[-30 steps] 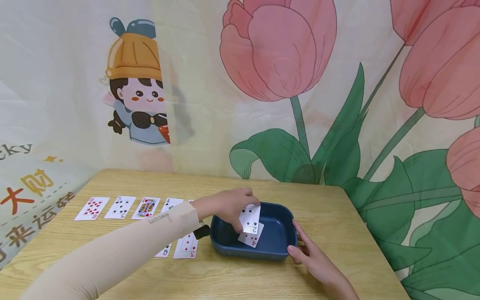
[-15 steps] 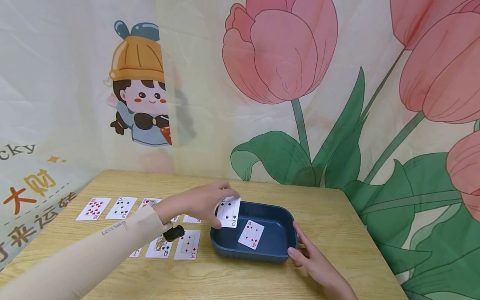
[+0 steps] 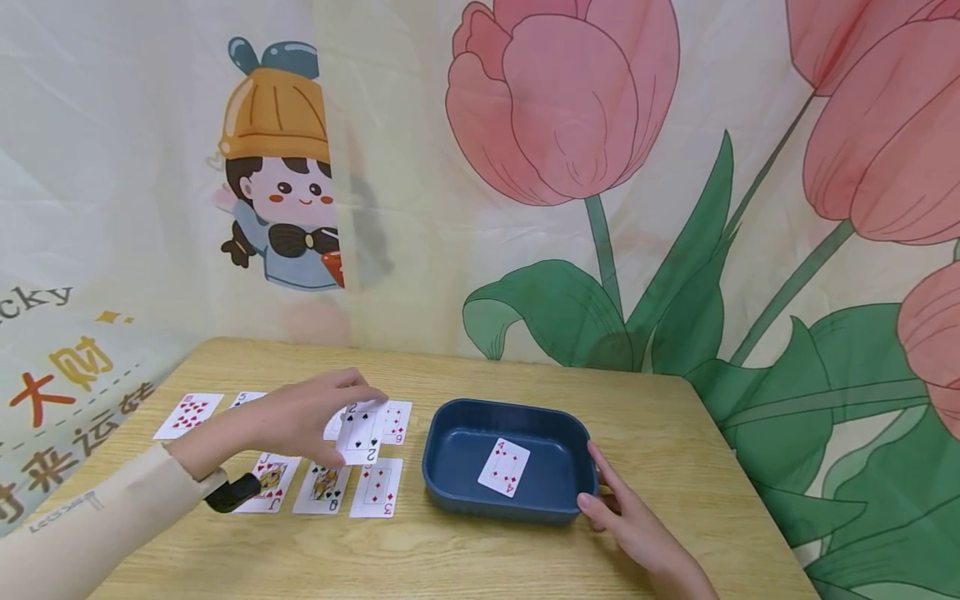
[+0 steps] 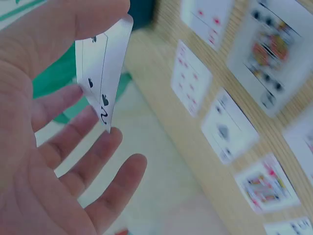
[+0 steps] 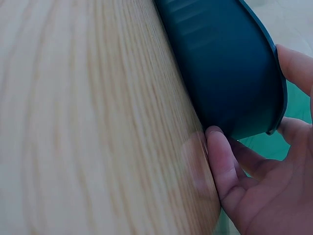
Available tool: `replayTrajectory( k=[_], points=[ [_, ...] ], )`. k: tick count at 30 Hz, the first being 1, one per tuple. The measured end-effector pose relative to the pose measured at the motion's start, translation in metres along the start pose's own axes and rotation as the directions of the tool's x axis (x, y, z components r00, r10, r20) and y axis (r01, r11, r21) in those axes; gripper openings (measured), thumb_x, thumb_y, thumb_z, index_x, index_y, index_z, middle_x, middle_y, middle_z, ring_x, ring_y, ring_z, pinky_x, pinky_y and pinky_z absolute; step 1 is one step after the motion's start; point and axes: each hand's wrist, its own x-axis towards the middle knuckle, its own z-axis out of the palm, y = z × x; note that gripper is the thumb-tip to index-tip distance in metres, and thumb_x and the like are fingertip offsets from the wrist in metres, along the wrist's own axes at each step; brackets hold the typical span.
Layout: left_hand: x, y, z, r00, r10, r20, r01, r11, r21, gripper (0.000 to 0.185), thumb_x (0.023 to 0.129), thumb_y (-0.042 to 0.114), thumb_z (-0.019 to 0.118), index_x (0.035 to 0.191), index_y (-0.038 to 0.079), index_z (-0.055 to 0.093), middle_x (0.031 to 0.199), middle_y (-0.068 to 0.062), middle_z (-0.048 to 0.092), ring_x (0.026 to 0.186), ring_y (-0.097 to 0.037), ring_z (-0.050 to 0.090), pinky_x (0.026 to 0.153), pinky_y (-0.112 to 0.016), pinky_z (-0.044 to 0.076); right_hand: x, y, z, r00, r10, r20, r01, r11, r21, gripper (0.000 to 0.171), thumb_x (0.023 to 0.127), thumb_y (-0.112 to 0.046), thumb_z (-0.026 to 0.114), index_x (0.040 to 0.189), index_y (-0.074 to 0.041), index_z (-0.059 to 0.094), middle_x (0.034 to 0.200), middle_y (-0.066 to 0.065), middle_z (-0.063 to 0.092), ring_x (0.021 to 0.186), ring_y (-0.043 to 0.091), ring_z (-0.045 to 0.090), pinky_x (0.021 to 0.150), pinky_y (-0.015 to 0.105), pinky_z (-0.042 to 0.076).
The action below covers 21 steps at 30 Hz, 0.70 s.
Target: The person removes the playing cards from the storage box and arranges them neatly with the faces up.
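Observation:
My left hand point(image 3: 303, 417) pinches a two of spades playing card point(image 3: 360, 435) above the laid-out cards on the left half of the table. The left wrist view shows this card point(image 4: 100, 68) bowed lengthwise between thumb and fingers. On the right, my right hand point(image 3: 637, 525) holds the end of a dark blue rectangular dish point(image 3: 487, 504), thumb at the rim and other fingers low on its side. Inside the dish lies a four of diamonds point(image 3: 503, 467), face up. In the right wrist view, fingertips point(image 5: 220, 156) reach to the dish's lower edge point(image 5: 230, 88).
Face-up cards form two rows: a ten of hearts point(image 3: 188, 416) and six of diamonds point(image 3: 395, 422) at the back, a jack point(image 3: 272, 483), queen point(image 3: 322, 487) and three of diamonds point(image 3: 377, 489) in front. My left arm hides part of the back row. A printed curtain point(image 3: 405, 167) hangs behind the table point(image 3: 315, 558).
My left hand has carried the two of spades leftward, from over the dish to above the card rows. The four of diamonds in the dish is now uncovered. My right hand stays on the dish.

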Motion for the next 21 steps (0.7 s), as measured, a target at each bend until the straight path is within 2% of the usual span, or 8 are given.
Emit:
replayTrajectory(
  k=[4,9,16,21],
  points=[
    [-0.025,-0.022,-0.001,0.999,0.033,-0.021,-0.033,0.999,0.018,0.087,0.07,0.024,0.097,0.149,0.02,0.058,0.132,0.007,0.056,0.109,-0.014,0.054,0.085,-0.032,0.052,0.001,0.0,0.0,1.0,-0.004,0.007,0.004,1.0,0.013,0.079,0.101,-0.05,0.069,0.166,-0.05,0.024,0.164,0.02,0.036,0.115,0.026,0.061,0.087,0.036,0.054],
    [-0.053,-0.054,0.003,0.998,0.054,-0.03,-0.053,0.997,0.059,0.089,0.069,0.023,0.097,0.149,0.021,0.058,0.133,0.008,0.055,0.113,-0.013,0.055,0.092,-0.035,0.053,0.001,0.0,-0.001,1.0,-0.015,0.008,0.015,1.0,0.018,0.08,0.102,-0.049,0.07,0.167,-0.049,0.023,0.164,0.02,0.037,0.113,0.025,0.062,0.086,0.035,0.053],
    [-0.085,-0.09,0.008,0.999,0.0,-0.033,0.005,0.991,0.132,0.09,0.065,0.033,0.1,0.145,0.022,0.061,0.132,0.007,0.057,0.113,-0.015,0.057,0.088,-0.037,0.053,0.0,0.001,-0.001,1.0,-0.027,0.012,0.027,0.999,0.019,0.08,0.102,-0.047,0.069,0.167,-0.048,0.023,0.164,0.02,0.037,0.114,0.026,0.062,0.087,0.036,0.054],
    [-0.1,-0.105,0.01,0.999,-0.033,-0.025,0.037,0.987,0.159,0.089,0.063,0.037,0.1,0.143,0.019,0.063,0.132,0.002,0.058,0.111,-0.017,0.056,0.089,-0.04,0.052,0.0,0.001,0.0,1.0,-0.015,0.001,0.014,1.0,0.018,0.08,0.101,-0.048,0.07,0.166,-0.05,0.023,0.163,0.02,0.038,0.114,0.026,0.062,0.087,0.036,0.054]
  ],
)
